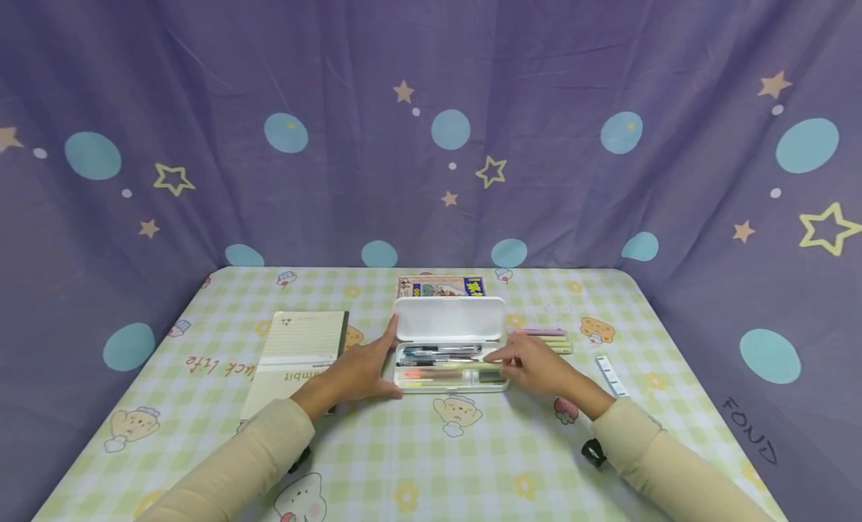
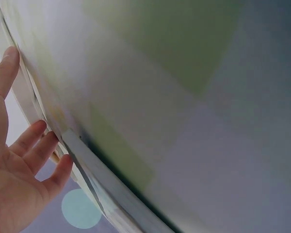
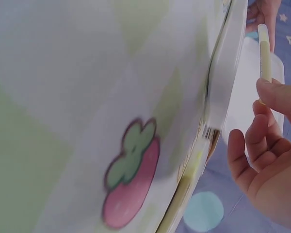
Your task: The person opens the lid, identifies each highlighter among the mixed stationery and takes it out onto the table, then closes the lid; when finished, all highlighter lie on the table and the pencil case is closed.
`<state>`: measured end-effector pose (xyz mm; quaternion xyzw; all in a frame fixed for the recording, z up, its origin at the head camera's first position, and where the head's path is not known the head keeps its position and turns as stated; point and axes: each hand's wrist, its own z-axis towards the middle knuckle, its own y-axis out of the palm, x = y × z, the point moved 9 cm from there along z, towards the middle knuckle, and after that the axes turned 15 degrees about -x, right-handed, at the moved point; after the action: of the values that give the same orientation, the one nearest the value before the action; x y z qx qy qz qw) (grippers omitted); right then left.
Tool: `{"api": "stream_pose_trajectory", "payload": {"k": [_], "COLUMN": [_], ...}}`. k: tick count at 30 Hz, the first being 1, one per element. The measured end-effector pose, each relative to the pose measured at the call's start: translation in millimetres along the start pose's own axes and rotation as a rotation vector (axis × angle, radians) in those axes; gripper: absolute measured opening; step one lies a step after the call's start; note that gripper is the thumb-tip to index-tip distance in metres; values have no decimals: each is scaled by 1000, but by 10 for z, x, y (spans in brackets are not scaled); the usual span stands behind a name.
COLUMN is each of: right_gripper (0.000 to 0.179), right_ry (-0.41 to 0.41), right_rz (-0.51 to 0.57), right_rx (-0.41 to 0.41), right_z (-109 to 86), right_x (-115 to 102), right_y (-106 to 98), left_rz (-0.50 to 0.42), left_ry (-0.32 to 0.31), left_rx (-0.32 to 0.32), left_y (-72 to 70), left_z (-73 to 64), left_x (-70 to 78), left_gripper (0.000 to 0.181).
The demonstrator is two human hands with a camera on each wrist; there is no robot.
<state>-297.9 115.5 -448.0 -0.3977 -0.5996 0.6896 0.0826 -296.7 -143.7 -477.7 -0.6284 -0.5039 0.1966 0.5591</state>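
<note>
An oblong white pencil case [image 1: 451,390] lies with its lid [image 1: 450,318] raised at the back, holding several pens [image 1: 438,351] and highlighters. My left hand [image 1: 364,365] rests at the case's left end, thumb by the front corner and fingers reaching up beside the lid; its fingers look loosely spread in the left wrist view. Between thumb and fingers my right hand [image 1: 539,365] pinches a highlighter [image 3: 265,60] with a pale yellow barrel and whitish end, held over the right part of the case. The right hand's other fingers [image 3: 256,136] are loosely curled.
Several highlighters [image 1: 559,344] lie right of the case, a pink one among them. Left is a lined notebook [image 1: 303,335]; behind the lid, a colourful printed booklet [image 1: 441,286]. A small white-and-blue strip [image 1: 610,376] lies at right on the checked tablecloth [image 1: 458,462].
</note>
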Motion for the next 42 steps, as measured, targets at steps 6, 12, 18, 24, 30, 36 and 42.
{"api": "stream_pose_trajectory", "payload": {"k": [6, 12, 18, 24, 30, 36, 42], "right_gripper": [30, 30, 31, 32, 33, 32, 32], "right_ry": [14, 1, 50, 104, 131, 166, 194], "right_rz": [19, 12, -1, 11, 13, 26, 46], "right_rx": [21, 44, 32, 39, 43, 42, 68], "right_z": [-133, -268, -412, -580, -698, -770, -835], "right_x": [133, 269, 432, 598, 743, 881, 957], "right_y": [-66, -101, -139, -209, -223, -190, -225], "left_rz": [2, -1, -7, -4, 1, -12, -17], "left_ry": [-3, 1, 2, 11, 18, 10, 11], "left_rx": [2, 2, 8, 24, 21, 21, 14], "left_y": [14, 13, 7, -15, -22, -12, -7], "left_z": [6, 7, 3, -4, -8, -2, -2], "left_x": [-19, -15, -6, 11, 19, -1, -2], "left_gripper": [141, 142, 142, 142, 143, 143, 142]}}
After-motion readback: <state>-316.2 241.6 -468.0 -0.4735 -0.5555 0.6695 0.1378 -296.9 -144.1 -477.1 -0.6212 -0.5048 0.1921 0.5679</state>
